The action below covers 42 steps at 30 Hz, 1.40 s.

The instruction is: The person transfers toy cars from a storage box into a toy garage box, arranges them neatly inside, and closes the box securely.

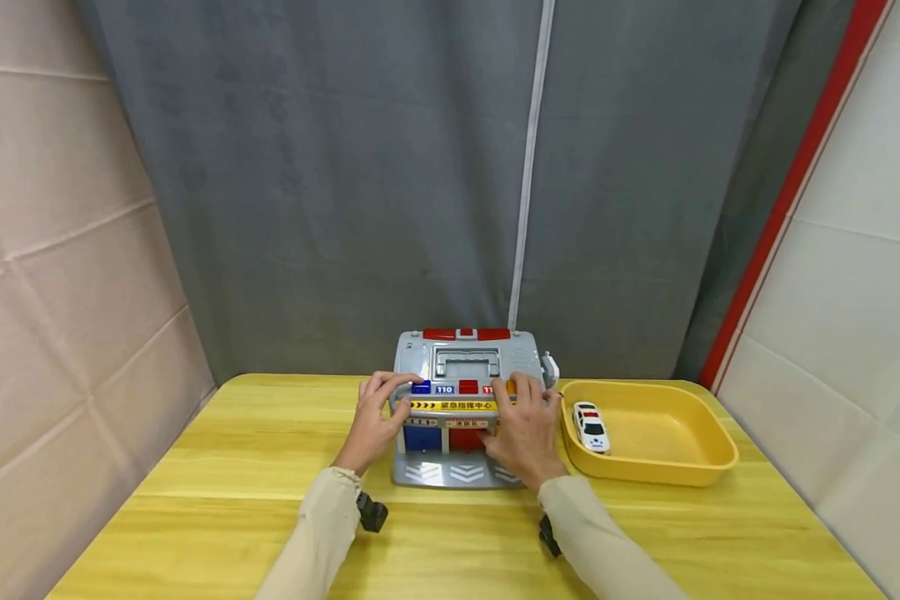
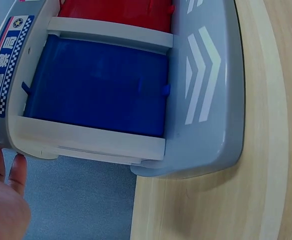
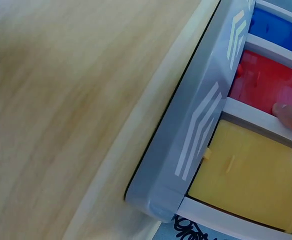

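A grey toy garage [image 1: 468, 354] stands on the table, with a blue door [image 2: 98, 85], a red door [image 3: 266, 82] and a yellow door [image 3: 251, 175], all down. My left hand [image 1: 373, 425] grips the garage's left upper edge, its index finger by the blue button [image 1: 421, 387] and its thumb lower on the front. Over the right side, my right hand [image 1: 525, 433] holds the garage: its fingers lie on top, around the orange button [image 1: 512, 387], which they partly hide. The right thumb [image 3: 291, 116] touches the red door near the divider.
Right of the garage sits a yellow tray [image 1: 667, 476] with a white toy car [image 1: 592, 427] in its left end. A white part [image 1: 550, 370] juts from the garage's right side. Behind the wooden table [image 1: 270, 467] hangs a grey curtain [image 1: 345, 208].
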Tool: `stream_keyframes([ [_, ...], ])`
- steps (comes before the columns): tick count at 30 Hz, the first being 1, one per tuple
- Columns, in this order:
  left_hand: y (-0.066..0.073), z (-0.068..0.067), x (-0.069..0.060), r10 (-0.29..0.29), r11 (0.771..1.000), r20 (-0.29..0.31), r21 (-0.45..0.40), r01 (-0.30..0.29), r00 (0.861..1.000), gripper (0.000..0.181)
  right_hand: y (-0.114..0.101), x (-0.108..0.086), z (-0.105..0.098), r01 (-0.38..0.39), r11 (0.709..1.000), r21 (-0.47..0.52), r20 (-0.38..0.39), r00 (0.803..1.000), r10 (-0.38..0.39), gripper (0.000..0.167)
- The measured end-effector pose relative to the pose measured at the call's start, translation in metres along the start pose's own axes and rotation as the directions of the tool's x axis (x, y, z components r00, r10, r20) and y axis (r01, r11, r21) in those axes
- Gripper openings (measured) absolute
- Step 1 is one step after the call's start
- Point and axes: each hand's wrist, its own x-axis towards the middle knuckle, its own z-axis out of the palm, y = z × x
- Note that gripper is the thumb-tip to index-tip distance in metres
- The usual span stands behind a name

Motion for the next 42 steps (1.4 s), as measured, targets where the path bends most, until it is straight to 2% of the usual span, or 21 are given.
stream_keyframes([
  [10, 0.000, 0.002, -0.005, 0.024, 1.000, 0.003, 0.011, -0.024, 1.000, 0.032, 0.001, -0.003, -0.007, -0.029, 0.999, 0.029, 0.071, 0.997, 0.027, 0.086],
  [14, -0.001, 0.002, -0.004, 0.019, 1.000, 0.012, 0.008, -0.019, 1.000, 0.032, 0.004, -0.003, -0.012, -0.034, 0.996, 0.088, 0.100, 0.995, 0.025, 0.088],
  [17, -0.002, 0.002, -0.004, 0.013, 1.000, 0.015, 0.006, -0.013, 1.000, 0.033, 0.008, -0.004, -0.018, -0.045, 0.985, 0.165, 0.150, 0.988, 0.020, 0.091],
  [20, -0.003, 0.003, -0.004, 0.006, 1.000, 0.015, 0.003, -0.006, 1.000, 0.032, 0.014, -0.004, -0.026, -0.055, 0.961, 0.271, 0.199, 0.980, 0.000, 0.094],
  [23, -0.003, 0.003, -0.005, 0.008, 1.000, 0.014, -0.003, -0.008, 1.000, 0.031, 0.023, -0.005, -0.036, -0.048, 0.923, 0.382, 0.209, 0.977, -0.035, 0.095],
  [27, -0.003, 0.005, -0.005, 0.014, 1.000, 0.014, -0.022, -0.014, 1.000, 0.030, 0.040, -0.009, -0.049, -0.027, 0.855, 0.518, 0.151, 0.987, -0.060, 0.088],
  [30, -0.003, 0.005, -0.006, 0.013, 0.999, 0.012, -0.033, -0.012, 1.000, 0.030, 0.054, -0.011, -0.054, -0.061, 0.820, 0.570, 0.104, 0.995, 0.002, 0.073],
  [32, -0.003, 0.006, -0.007, 0.012, 0.999, 0.008, -0.032, -0.012, 1.000, 0.031, 0.065, -0.013, -0.054, -0.117, 0.815, 0.567, 0.088, 0.993, 0.081, 0.058],
  [34, -0.002, 0.006, -0.007, 0.011, 0.999, 0.002, -0.032, -0.011, 1.000, 0.031, 0.075, -0.015, -0.054, -0.194, 0.813, 0.549, 0.093, 0.981, 0.171, 0.043],
  [37, -0.001, 0.006, -0.007, 0.006, 1.000, 0.005, -0.020, -0.006, 1.000, 0.030, 0.089, -0.018, -0.052, -0.316, 0.816, 0.483, 0.141, 0.948, 0.284, 0.029],
  [42, -0.002, 0.006, -0.008, 0.014, 1.000, 0.008, 0.018, -0.014, 1.000, 0.032, 0.109, -0.022, -0.053, -0.482, 0.814, 0.323, 0.308, 0.867, 0.392, 0.033],
])
